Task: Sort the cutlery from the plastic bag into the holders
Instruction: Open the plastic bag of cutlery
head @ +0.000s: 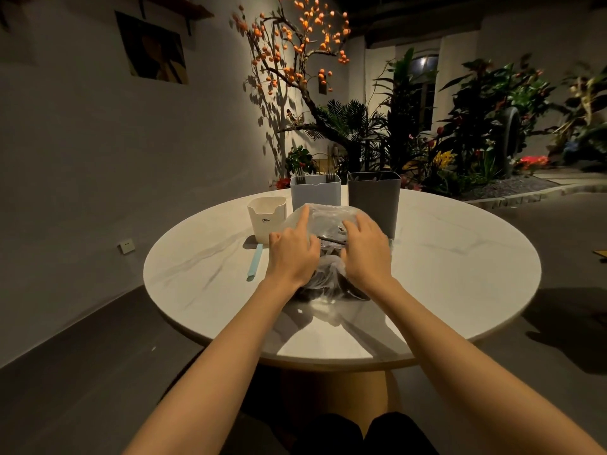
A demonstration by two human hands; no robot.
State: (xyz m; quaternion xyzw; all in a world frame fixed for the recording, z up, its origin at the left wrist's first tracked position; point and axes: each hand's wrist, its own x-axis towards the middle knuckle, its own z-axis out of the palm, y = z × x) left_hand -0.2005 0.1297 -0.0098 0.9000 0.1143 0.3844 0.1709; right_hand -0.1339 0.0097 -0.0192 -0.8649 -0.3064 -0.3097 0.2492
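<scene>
A clear plastic bag (328, 218) with dark cutlery inside lies in the middle of the round white table (460, 274). My left hand (292, 251) rests on the bag's left side, index finger stretched up along the plastic. My right hand (364, 251) lies on the bag's right side with fingers spread over its top. Behind the bag stand three holders: a small cream one (266, 218) at the left, a light blue one (315, 192) with fork heads showing above its rim, and a dark grey one (374, 198) at the right.
A light blue flat stick-like item (255, 262) lies on the table left of the bag, in front of the cream holder. Plants and a lit tree with orange fruit stand beyond the table. My knees show below the table's front edge.
</scene>
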